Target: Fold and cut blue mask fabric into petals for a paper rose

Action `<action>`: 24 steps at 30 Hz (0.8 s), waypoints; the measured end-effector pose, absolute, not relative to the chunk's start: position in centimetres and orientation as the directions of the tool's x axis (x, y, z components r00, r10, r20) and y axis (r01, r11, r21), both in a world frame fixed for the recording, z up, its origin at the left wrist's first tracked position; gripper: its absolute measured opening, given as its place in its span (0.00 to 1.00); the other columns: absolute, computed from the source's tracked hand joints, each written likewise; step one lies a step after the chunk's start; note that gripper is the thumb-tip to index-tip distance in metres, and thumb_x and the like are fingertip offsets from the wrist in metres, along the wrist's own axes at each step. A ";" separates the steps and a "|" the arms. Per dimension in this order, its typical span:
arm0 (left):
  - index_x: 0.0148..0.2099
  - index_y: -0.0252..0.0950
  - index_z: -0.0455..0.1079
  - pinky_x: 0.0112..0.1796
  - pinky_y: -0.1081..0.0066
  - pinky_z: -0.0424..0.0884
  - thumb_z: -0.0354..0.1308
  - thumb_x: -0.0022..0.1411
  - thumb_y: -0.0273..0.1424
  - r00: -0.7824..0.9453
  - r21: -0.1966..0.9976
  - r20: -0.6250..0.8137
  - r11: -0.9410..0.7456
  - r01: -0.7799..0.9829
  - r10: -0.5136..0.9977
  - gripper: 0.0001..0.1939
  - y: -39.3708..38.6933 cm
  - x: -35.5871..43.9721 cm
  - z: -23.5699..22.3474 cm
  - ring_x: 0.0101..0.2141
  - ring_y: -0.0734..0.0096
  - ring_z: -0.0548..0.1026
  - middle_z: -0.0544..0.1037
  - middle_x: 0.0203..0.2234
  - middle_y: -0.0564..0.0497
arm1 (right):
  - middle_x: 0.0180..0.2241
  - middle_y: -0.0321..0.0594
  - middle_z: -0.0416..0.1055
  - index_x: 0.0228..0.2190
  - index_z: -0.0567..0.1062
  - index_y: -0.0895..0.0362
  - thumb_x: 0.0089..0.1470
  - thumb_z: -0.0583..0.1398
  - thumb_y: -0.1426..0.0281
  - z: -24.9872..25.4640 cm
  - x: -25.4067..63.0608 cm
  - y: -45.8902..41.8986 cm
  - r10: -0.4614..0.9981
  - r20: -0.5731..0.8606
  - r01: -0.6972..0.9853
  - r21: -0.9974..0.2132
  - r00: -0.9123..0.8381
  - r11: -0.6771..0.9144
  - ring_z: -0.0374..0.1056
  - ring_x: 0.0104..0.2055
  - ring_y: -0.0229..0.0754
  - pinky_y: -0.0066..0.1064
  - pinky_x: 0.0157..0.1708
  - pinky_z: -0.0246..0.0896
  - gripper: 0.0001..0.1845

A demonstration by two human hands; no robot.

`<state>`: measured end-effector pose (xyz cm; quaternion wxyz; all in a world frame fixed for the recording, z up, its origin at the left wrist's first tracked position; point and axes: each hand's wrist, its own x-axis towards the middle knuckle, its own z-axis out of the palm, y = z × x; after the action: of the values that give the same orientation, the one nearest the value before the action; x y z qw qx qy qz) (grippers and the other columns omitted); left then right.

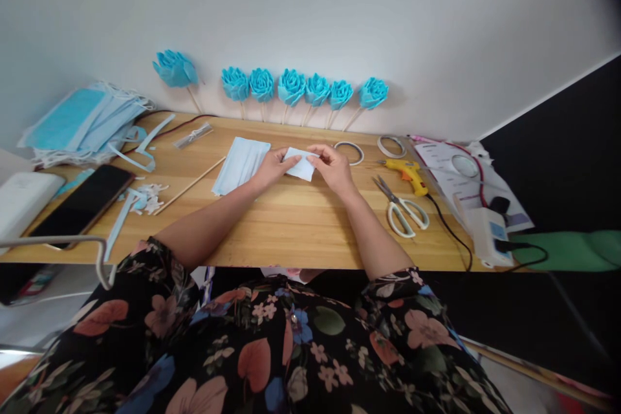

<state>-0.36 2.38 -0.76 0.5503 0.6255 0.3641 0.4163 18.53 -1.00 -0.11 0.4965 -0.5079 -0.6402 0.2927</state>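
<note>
Between both hands, just above the wooden table (291,233), is a small pale blue piece of mask fabric (301,167). My left hand (272,169) pinches its left side, and my right hand (334,167) pinches its upper right corner with thumb and fingers. Beside my left hand lies a flat stack of light blue mask sheets (239,165). A tape roll (361,154) sits just past my right hand. Farther right are white-handled scissors (402,210), blades partly apart, and a yellow glue gun (410,176).
Several blue fabric roses (292,86) on sticks lean against the wall. At left are a pile of masks (72,119), cut strips (140,145), a wooden stick (189,186), a phone (85,200) and a white power bank (24,200). A power strip (488,233) with cords stands at right.
</note>
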 end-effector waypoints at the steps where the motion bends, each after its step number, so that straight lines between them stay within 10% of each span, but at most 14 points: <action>1: 0.37 0.31 0.76 0.33 0.72 0.69 0.66 0.53 0.51 0.386 0.993 0.111 -0.117 -0.008 0.916 0.25 2.3 -0.4 -0.7 0.31 0.70 0.73 0.80 0.30 0.49 | 0.36 0.36 0.80 0.41 0.79 0.51 0.53 0.65 0.58 -0.2 18.5 -1.0 0.943 0.334 0.345 -0.886 0.009 0.310 0.72 0.35 0.41 0.34 0.37 0.66 0.15; 24: 0.35 0.31 0.76 0.32 0.73 0.68 0.66 0.54 0.48 0.367 0.993 0.115 -0.111 -0.032 0.923 0.22 2.4 -0.4 -0.7 0.29 0.71 0.73 0.80 0.28 0.49 | 0.33 0.36 0.78 0.32 0.78 0.53 0.52 0.64 0.63 1.1 18.3 -1.4 0.935 0.353 0.469 -0.833 0.043 0.293 0.69 0.33 0.39 0.31 0.35 0.65 0.07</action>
<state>-0.42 2.37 -0.70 0.5577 0.6101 0.3651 0.4283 18.27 -1.43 1.06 0.4771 -0.5423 -0.6472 0.2439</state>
